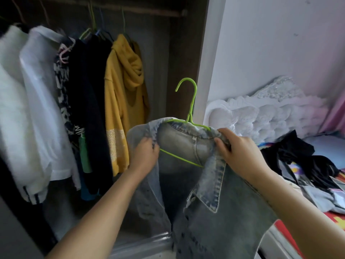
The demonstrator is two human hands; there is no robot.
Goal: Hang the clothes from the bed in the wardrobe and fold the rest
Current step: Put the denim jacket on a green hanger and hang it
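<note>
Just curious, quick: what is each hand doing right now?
Left hand: grips the denim jacket by its shoulder.
Right hand: grips the jacket's collar, over the green hanger.

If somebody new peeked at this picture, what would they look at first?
Probably the bright green wire hanger in the middle, with a faded blue denim jacket being fitted onto it by the left hand and the right hand. Next, the mustard-yellow hoodie hanging in the dark wardrobe at left.

my two hands, left (147, 153) and right (236, 149), one denim jacket (214, 212), one green hanger (190, 111) in it, one yellow hoodie (121, 90), two white tops (28, 100) on the rail, one heap of clothes (306, 165) on my bed
</note>
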